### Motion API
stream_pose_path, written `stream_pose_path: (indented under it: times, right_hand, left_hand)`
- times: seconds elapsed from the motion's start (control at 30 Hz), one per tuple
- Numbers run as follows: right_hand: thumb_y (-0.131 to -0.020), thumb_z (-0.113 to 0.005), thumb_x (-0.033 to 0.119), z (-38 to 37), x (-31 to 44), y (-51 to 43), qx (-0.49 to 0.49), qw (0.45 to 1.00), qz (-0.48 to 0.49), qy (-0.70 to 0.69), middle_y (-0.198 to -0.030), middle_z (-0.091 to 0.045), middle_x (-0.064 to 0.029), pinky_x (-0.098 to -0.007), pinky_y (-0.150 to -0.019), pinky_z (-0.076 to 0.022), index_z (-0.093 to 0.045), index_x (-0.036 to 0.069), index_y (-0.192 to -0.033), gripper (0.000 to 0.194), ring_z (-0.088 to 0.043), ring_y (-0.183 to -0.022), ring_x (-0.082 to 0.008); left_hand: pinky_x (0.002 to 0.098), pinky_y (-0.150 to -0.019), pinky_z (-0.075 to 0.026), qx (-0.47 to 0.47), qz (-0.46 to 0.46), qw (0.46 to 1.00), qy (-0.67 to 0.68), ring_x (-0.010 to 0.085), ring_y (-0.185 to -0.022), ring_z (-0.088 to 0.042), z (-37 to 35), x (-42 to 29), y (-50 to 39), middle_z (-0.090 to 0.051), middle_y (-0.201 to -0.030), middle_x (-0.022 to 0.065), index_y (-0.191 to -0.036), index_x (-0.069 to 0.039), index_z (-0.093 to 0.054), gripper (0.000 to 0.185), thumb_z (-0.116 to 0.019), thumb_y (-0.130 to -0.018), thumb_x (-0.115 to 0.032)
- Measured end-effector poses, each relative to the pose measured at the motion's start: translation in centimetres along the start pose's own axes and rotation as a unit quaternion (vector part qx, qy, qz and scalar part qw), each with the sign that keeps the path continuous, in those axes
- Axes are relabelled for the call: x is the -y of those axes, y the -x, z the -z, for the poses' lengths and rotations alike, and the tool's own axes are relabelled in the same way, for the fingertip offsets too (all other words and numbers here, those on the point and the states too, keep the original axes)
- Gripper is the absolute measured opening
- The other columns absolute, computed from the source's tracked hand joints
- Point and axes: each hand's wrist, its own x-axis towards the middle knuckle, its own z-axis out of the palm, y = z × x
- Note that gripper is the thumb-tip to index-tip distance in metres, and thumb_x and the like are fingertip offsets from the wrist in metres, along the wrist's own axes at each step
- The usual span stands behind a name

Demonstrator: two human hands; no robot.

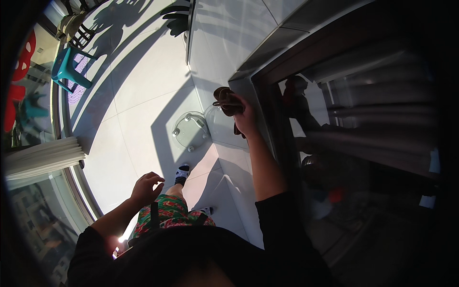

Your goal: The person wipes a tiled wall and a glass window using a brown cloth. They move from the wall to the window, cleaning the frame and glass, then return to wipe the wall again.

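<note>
My right hand grips a dark brown object with rounded lobes, held beside the tiled wall near the corner of a dark window frame. Part of the brown object also shows below my palm; its exact kind is hard to make out in the shade. My left hand hangs in the air at my left side, its fingers loosely bent and apart, with nothing in it. On the floor against the wall lies a round glass bathroom scale, its metal feet visible through the glass.
A teal plastic stool stands at the upper left on a purple patterned mat. A white curtain hangs by the left window. Dark reflective glass rises on my right. My socked foot is on the pale tiled floor.
</note>
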Motion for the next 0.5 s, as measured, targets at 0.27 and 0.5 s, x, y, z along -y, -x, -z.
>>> stream_pose_path:
  times: [0.27, 0.5]
  right_hand:
    - [-0.104, -0.060, 0.027, 6.5, 2.5, 5.1, -0.067, 0.938, -0.129, 0.313, -0.144, -0.058, -0.0214, -0.0437, -0.110, -0.0464, -0.048, -0.001, -0.148, 0.053, -0.057, -0.132, -0.0349]
    - [-0.095, -0.067, 0.045, -1.2, 0.5, 3.2, -0.092, 0.829, -0.030, 0.550, -0.160, -0.036, -0.0278, -0.0512, -0.121, -0.0315, -0.040, -0.001, -0.154, 0.079, -0.036, -0.148, -0.0443]
  left_hand:
    - [0.0447, -0.094, -0.054, 0.002, 0.005, 1.000, 0.018, 0.0333, -0.104, -0.068, -0.4, 0.7, -0.2, -0.071, -0.108, 0.0130, -0.103, -0.009, -0.076, 0.015, -0.071, -0.092, -0.017]
    - [0.0438, -0.093, -0.055, 0.003, 0.022, 0.999, 0.029, 0.0336, -0.102, -0.069, -0.8, 1.6, 0.3, -0.072, -0.107, 0.0133, -0.102, -0.008, -0.076, 0.015, -0.071, -0.090, -0.016]
